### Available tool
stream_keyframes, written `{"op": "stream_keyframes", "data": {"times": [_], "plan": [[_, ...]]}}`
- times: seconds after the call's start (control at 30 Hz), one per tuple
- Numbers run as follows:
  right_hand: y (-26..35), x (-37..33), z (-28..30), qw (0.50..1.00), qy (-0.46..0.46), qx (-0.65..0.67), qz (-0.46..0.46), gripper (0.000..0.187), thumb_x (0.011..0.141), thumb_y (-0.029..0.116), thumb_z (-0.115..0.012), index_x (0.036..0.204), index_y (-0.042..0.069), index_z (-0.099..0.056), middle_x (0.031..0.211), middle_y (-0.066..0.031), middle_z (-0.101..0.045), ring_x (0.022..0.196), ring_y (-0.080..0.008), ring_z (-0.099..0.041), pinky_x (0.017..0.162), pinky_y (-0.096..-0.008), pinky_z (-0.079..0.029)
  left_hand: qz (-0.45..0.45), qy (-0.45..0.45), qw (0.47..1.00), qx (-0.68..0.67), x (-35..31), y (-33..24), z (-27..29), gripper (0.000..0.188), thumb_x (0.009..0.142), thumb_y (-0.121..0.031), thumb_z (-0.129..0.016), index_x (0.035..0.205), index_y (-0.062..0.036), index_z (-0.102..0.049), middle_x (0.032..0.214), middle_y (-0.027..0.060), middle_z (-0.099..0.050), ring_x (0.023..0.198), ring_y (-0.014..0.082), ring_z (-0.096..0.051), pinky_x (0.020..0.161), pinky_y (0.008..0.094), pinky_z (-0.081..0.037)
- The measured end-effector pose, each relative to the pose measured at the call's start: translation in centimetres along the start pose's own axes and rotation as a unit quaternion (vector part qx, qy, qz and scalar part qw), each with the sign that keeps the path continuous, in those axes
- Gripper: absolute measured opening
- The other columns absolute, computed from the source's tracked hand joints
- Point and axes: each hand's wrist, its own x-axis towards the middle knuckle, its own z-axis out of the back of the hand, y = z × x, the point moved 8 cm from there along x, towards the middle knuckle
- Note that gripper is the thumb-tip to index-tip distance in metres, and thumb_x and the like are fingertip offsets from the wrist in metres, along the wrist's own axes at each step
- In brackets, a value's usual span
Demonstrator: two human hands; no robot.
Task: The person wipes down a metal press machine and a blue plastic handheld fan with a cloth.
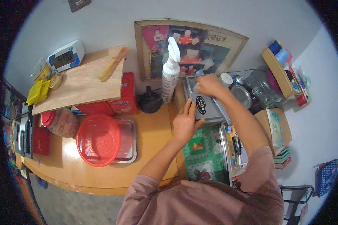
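Note:
A grey box [213, 109] with a dark oval sticker stands against the wall. My left hand [185, 123] lies on its left side, fingers stretched out and holding nothing. Over the box's far part, my right hand [211, 87] is closed, with a bit of light-blue cloth [199, 73] showing at its fingers; most of that cloth is hidden by the hand. A white spray bottle [170, 77] rises just left of the box, near both hands.
Jars [264, 88] crowd the right. Below the box lie a green patterned cloth [201, 150] and a tray of pens [226, 159]. At left sit a red basket [98, 140], a red-lidded jar [64, 123] and a wooden board [90, 75] bearing a clock [67, 56] and comb [113, 64].

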Motion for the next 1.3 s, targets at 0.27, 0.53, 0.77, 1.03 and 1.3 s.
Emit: {"op": "stream_keyframes", "data": {"times": [0.27,0.53,0.77,1.03,1.3], "plan": [[0.4,-2.8,0.5,0.999,-0.043,0.019,-0.020,0.021,0.075,0.015,-0.058,0.091,0.006,-0.068,0.091,-0.0208,-0.068,0.089,-0.0408,-0.064,0.078,-0.0494,-0.052,0.003,0.014,1.000,0.001,0.1,0.2,0.0,0.082,0.065,-0.035,-0.082,0.131,-0.0033,-0.047,0.140,0.0172,-0.045,0.114,0.0352,-0.055,0.088,0.0409,-0.050],[3.8,-6.4,0.6,0.992,-0.085,0.084,0.031,0.023,0.076,0.018,-0.062,0.096,0.005,-0.063,0.095,-0.0205,-0.064,0.092,-0.0388,-0.062,0.079,-0.0495,-0.050,0.032,0.012,0.999,-0.011,0.1,0.9,-0.2,0.114,0.056,-0.037,-0.087,0.144,-0.0011,-0.022,0.114,0.0213,-0.061,0.097,0.0363,-0.063,0.076,0.0427,-0.053],[6.2,-11.0,-0.2,0.994,0.037,0.056,0.086,0.020,0.072,0.018,-0.064,0.086,0.004,-0.065,0.085,-0.0178,-0.064,0.080,-0.0382,-0.064,0.072,-0.0455,-0.052,0.028,-0.009,0.999,-0.028,-0.4,1.2,-0.2,0.113,0.059,-0.032,-0.087,0.144,0.0000,-0.021,0.122,0.0169,-0.058,0.101,0.0346,-0.062,0.077,0.0404,-0.053],[2.7,-9.1,-0.5,0.987,-0.115,-0.109,0.003,0.016,0.074,0.010,-0.063,0.087,0.003,-0.068,0.086,-0.0170,-0.067,0.082,-0.0322,-0.068,0.070,-0.0423,-0.057,-0.004,0.003,1.000,0.000,-0.3,0.5,0.0,0.113,0.056,-0.028,-0.088,0.144,-0.0006,-0.022,0.116,0.0178,-0.061,0.099,0.0345,-0.062,0.077,0.0398,-0.053],[6.9,-15.1,0.6,0.996,-0.047,0.080,0.007,0.018,0.080,0.014,-0.059,0.094,0.005,-0.066,0.089,-0.0165,-0.060,0.085,-0.0375,-0.060,0.074,-0.0460,-0.049,0.029,0.092,0.995,-0.020,0.1,1.3,0.2,0.108,0.056,-0.022,-0.087,0.143,-0.0017,-0.026,0.118,0.0196,-0.060,0.103,0.0362,-0.061,0.080,0.0420,-0.052]]}}
